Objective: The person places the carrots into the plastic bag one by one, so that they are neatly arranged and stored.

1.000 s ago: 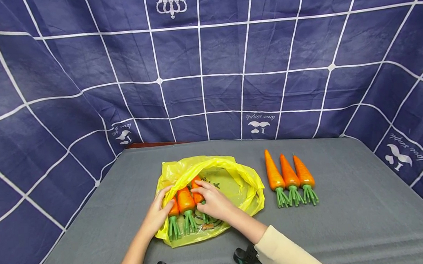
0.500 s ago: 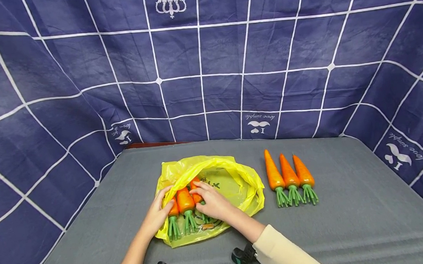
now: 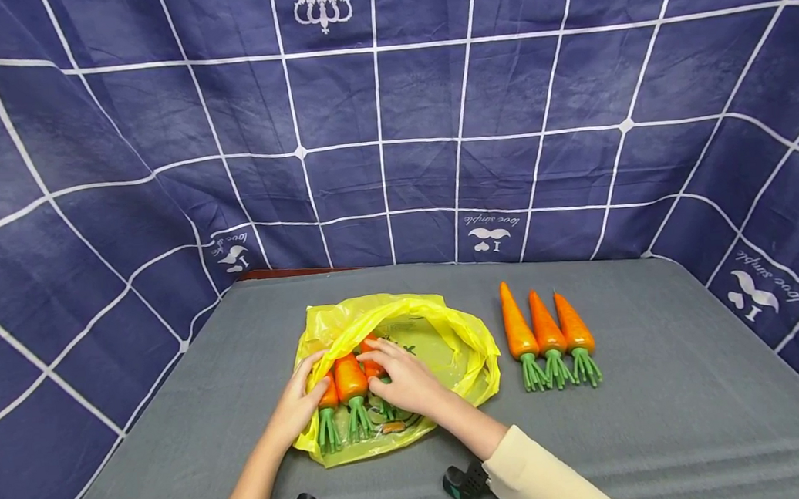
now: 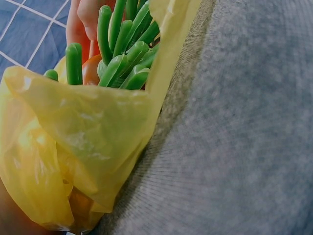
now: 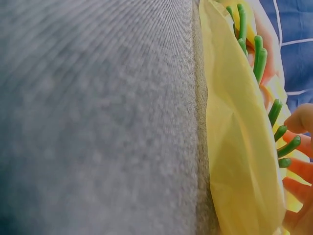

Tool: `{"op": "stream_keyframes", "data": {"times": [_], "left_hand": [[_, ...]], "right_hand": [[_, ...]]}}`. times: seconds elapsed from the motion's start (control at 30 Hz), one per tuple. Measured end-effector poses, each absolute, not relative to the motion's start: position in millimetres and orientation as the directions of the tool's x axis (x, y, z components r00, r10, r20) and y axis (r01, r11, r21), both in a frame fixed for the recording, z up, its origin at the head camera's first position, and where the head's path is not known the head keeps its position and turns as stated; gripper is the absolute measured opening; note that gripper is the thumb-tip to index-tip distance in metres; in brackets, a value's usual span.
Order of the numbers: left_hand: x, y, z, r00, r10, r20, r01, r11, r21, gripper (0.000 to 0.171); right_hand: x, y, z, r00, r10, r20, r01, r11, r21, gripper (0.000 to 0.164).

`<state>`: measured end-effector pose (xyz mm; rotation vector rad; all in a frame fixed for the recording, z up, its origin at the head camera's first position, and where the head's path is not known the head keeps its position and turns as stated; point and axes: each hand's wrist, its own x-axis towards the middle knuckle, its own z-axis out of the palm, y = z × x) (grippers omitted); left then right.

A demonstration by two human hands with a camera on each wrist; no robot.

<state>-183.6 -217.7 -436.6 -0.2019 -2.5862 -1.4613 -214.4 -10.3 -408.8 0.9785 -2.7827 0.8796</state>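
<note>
Three orange carrots with green stems lie side by side inside a yellow plastic bag (image 3: 461, 330): a left carrot (image 3: 326, 398), a middle carrot (image 3: 350, 378) and a right carrot (image 3: 371, 366). The bag rests on its side with its mouth spread. My left hand (image 3: 299, 407) grips the bag's left rim, thumb inside by the left carrot. Over the right carrot, my right hand (image 3: 404, 377) has loosely bent fingers at its body and hides part of it. In the right wrist view, spread fingers (image 5: 298, 191) show beside the green stems (image 5: 288, 146).
Three more carrots (image 3: 548, 336) lie in a row to the right of the bag on the grey cloth-covered table (image 3: 673, 385). A blue curtain with white lines (image 3: 429, 178) hangs behind and along both sides.
My right hand's fingers have loosened and spread slightly over the right carrot. The left hand, the bag and the row of carrots outside it have stayed in place.
</note>
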Motion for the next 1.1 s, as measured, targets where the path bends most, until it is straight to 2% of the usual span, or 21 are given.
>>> {"op": "stream_keyframes", "data": {"times": [0.53,0.87,1.1], "left_hand": [[-185.3,-216.5,-435.5,-0.982,0.033,0.189,0.179,0.51,0.841,0.043],[-182.7,-217.4,-435.4,-0.978,0.039,0.207,0.198,0.511,0.837,0.043],[-182.8,-217.9,-434.4,-0.979,0.042,0.198,0.191,0.512,0.837,0.042]], "right_hand": [[-206.2,5.1,-394.9,-0.779,-0.546,0.308,-0.627,0.67,-0.398,0.041],[-206.3,21.1,-390.1,-0.748,-0.557,0.362,-0.652,0.72,-0.239,0.048],[-207.1,36.5,-386.5,-0.752,-0.542,0.376,-0.635,0.748,-0.192,0.05]]}}
